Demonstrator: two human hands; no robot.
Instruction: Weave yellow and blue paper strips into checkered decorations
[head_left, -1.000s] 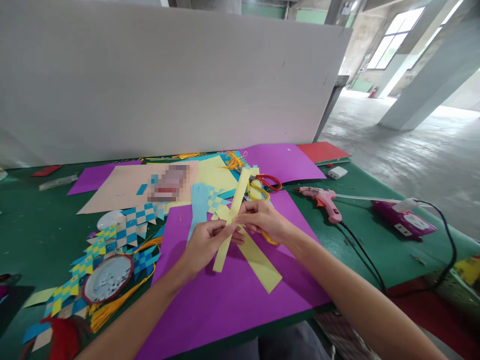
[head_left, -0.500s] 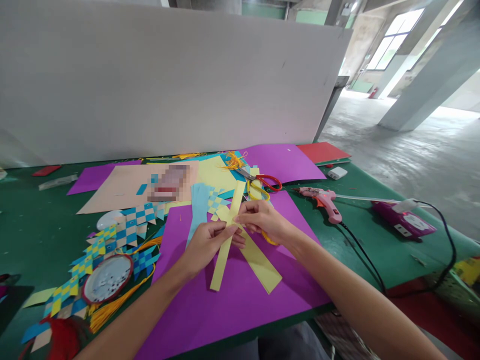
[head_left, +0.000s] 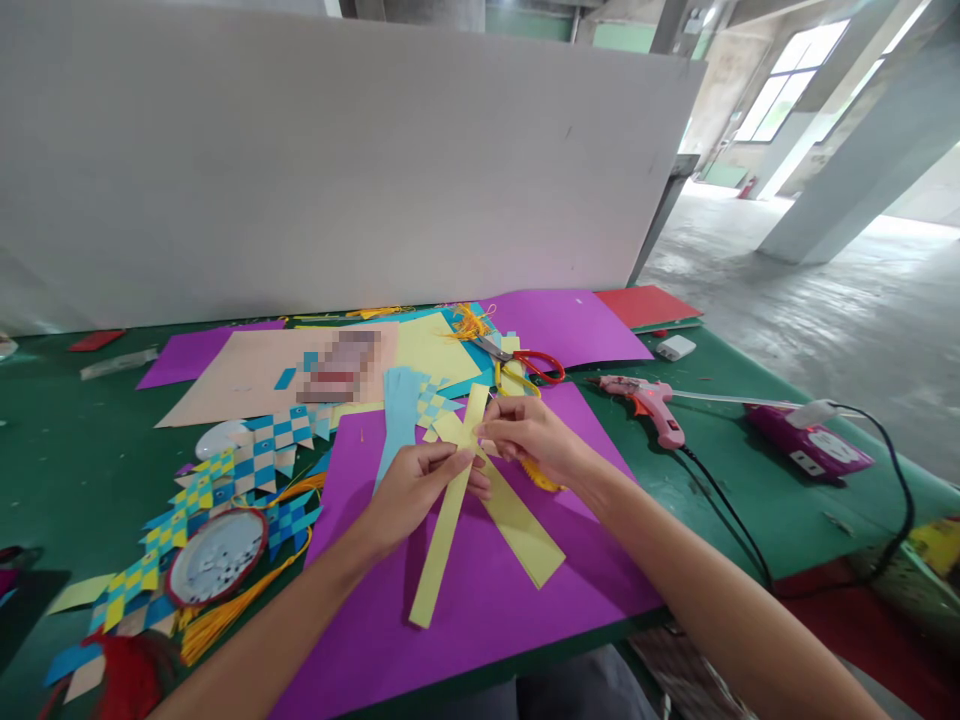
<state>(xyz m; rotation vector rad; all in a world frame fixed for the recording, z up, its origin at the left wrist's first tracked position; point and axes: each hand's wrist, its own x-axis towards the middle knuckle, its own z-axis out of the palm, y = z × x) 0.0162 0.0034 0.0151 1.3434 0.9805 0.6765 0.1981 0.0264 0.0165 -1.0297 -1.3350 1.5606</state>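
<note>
A narrow pale-yellow paper strip (head_left: 436, 555) slants over the purple sheet (head_left: 360, 630). My left hand (head_left: 420, 488) pinches it near the middle, thumb on top and fingers beneath. Higher up, my right hand (head_left: 534, 436) is closed at the strip's right edge, thumb and forefinger together; its exact hold is partly hidden. Wider yellow strips (head_left: 525, 530) lie below and to the right, partly covered by my hands. Light-blue strips (head_left: 401, 405) rest just beyond my left hand. Behind my right hand is a yellow roundish item (head_left: 541, 478), mostly covered.
Scissors (head_left: 536, 365) with red and yellow handles lie beyond my hands. A pink glue gun (head_left: 649, 400) with a cord sits at right, near a purple box (head_left: 806, 440). Woven checkered paper pieces (head_left: 161, 530), a round dish (head_left: 217, 558) and orange tassels (head_left: 225, 625) lie at left.
The narrow yellow strip has slid down toward me through my left hand, its lower end now closer to the table edge. My right hand has shifted slightly; the left stays in place.
</note>
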